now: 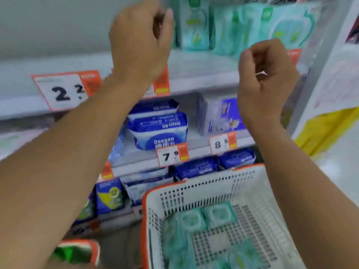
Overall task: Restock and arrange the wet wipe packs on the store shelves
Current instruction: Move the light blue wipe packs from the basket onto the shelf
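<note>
Nearest us, the white basket (155, 199) holds green wet wipe packs (204, 218), lying flat well below both hands. Our left hand (139, 41) and right hand (266, 78) hover loosely curled, empty; the right is nearer the basket.

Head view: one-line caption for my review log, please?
Both hands, left and right, raised empty before the shelf of green wipe packs; more packs wait in the basket.
</note>
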### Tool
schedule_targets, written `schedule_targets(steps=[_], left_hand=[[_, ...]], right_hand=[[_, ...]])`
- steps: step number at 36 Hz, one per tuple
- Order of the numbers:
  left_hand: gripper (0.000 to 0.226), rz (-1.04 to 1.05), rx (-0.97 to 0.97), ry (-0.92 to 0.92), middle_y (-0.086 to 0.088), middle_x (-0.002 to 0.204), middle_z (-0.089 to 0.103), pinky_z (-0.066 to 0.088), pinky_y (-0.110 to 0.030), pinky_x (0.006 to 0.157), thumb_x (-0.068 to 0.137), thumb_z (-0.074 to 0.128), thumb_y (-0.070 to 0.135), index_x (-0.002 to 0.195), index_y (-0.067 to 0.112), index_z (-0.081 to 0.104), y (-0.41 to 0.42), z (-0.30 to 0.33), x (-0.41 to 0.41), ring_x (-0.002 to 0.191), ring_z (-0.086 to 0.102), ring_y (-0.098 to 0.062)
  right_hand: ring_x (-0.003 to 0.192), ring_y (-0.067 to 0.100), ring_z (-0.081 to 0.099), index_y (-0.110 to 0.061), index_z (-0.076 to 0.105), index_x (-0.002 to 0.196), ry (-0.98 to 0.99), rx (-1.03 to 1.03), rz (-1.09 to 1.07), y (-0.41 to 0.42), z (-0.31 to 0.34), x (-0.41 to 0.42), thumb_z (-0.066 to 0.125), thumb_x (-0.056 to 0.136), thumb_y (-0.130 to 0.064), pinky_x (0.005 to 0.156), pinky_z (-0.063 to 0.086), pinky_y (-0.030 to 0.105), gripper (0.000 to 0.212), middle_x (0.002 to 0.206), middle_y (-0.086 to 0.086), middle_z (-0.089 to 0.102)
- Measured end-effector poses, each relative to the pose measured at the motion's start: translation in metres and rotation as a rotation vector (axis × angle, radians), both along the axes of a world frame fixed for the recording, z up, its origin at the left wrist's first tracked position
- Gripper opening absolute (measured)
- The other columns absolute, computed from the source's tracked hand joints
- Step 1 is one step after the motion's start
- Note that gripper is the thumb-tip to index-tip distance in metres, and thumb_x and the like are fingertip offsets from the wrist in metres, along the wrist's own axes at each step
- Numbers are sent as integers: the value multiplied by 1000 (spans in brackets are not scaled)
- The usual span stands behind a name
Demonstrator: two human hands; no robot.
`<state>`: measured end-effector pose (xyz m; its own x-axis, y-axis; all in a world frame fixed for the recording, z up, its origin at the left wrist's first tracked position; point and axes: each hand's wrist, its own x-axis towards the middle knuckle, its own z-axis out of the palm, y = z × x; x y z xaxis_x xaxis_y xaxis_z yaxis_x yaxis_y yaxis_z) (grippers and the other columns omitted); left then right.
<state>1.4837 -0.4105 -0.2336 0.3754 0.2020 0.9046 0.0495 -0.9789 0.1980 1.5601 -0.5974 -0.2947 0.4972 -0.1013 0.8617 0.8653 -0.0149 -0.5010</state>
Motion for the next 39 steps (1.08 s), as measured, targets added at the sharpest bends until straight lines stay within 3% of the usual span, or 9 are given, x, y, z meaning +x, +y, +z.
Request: schedule_targets(steps=[3,8,10,14,16,21,27,35,39], left_hand=[[32,-237,92,90,-5,70,57,42,-36,68,99,48,32,75,12,58,-46,-57,-11,69,52,-24],[23,-334,29,1124,-3,100,63,49,-41,81,87,61,37,101,19,63,-108,-220,-45,94,60,-29],[42,-188,-208,1420,-10,122,58,50,-41,87,87,68,33,123,16,57,-115,-280,-71,106,59,-31],[81,24,-637,1714,-12,130,56,49,-31,75,76,79,47,140,11,45,-126,-368,-116,104,61,-27],[106,84,-736,1821,-12,141,48,51,-35,90,67,85,52,148,8,31,-135,-392,-128,118,55,-30],[141,149,-845,1832,-14,163,13,37,-42,113,65,88,48,155,15,-15,-144,-422,-139,143,31,-36],[118,165,-781,1825,-29,160,-3,44,-42,105,87,69,42,151,21,-28,-140,-437,-138,134,41,-43],[82,212,-762,1605,-13,152,38,45,-40,97,94,57,41,157,19,10,-134,-430,-125,130,47,-36],[75,229,-788,1545,-8,143,48,47,-39,92,88,64,34,151,20,25,-129,-427,-121,124,52,-31]], right_hand=[[60,-3,45,-5,58,77,376,-66,-168,-37,-112,-17,57,91,-18,61,42,26,19,64,-10,50],[85,24,64,-9,68,104,1067,-1205,18,-83,-274,-48,69,88,-23,70,44,27,22,95,11,70],[83,23,63,-11,63,121,1212,-1397,166,-100,-308,-70,76,85,-29,69,49,29,43,107,13,68],[128,33,50,-8,38,149,1175,-1845,326,-123,-343,-100,78,83,-41,94,47,36,84,147,16,45],[133,32,45,-9,36,149,1066,-1959,335,-128,-352,-107,82,79,-36,103,43,36,89,151,14,41],[124,32,54,-26,21,155,1298,-1915,615,-120,-370,-108,89,71,-22,77,58,39,108,157,9,31],[130,33,49,-25,11,158,1261,-2051,719,-99,-385,-123,88,72,-31,91,57,44,116,161,8,21],[86,26,67,-6,58,122,1137,-2074,531,-84,-389,-115,87,66,-51,72,63,38,77,106,8,60],[96,28,69,-9,56,123,1336,-1989,583,-90,-391,-118,84,72,-43,77,63,39,68,117,9,62]])
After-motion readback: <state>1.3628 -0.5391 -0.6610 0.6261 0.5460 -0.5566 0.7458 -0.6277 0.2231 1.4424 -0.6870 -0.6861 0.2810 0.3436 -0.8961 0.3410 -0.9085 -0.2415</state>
